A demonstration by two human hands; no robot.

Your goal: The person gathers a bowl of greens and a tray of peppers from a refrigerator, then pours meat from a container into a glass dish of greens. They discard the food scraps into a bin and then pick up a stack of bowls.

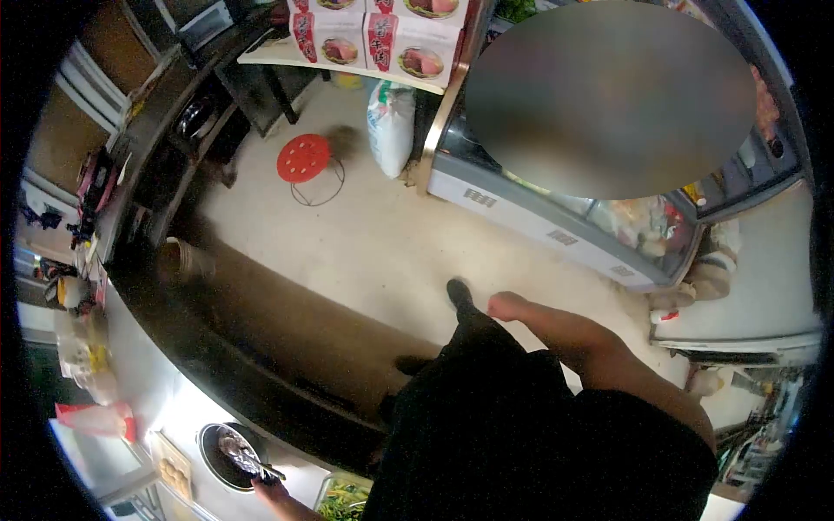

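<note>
At the lower left, my left hand (271,491) is closed at the rim of a dark round pot (213,469) on the counter. It grips a shiny metal utensil (239,453) that reaches into the pot; its exact kind is too blurred to tell. My right hand (508,306) hangs over the floor with its fingers curled in, and I see nothing in it. A board with several round pale items (174,473) lies beside the pot. Close to my left forearm is a tray of green vegetables (343,499).
A red stool (303,158) stands on the floor ahead, near a white sack (391,130). A glass-topped display case (556,234) runs along the right. The metal counter (161,369) curves along the left, with a bucket (182,260) below. Printed cartons (373,39) are at the top.
</note>
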